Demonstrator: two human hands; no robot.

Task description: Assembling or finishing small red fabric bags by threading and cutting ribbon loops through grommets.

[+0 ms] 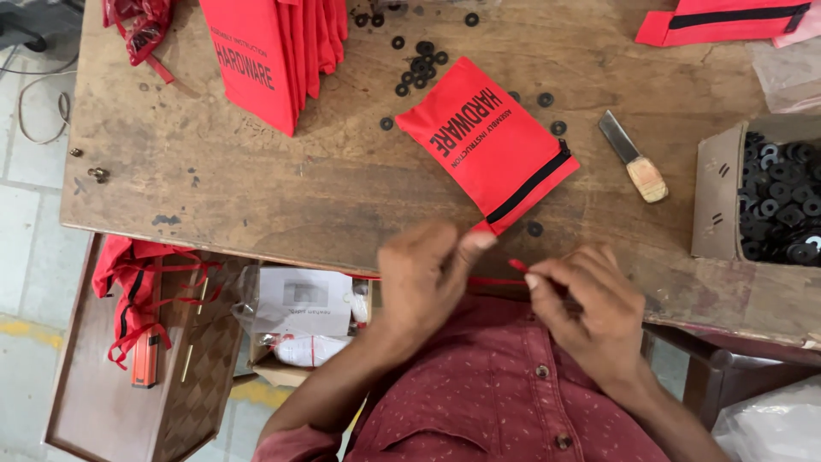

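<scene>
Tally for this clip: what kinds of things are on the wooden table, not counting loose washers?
Flat red zip pouch near both hands: 1
Stack of red pouches: 1
Red pouch at the far right edge: 1
Wooden-handled blade: 1
Cardboard box of black washers: 1
Total: 5

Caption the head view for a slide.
Both hands, left hand and right hand, pinch a red cord at a red zip pouch on a wooden table.
</scene>
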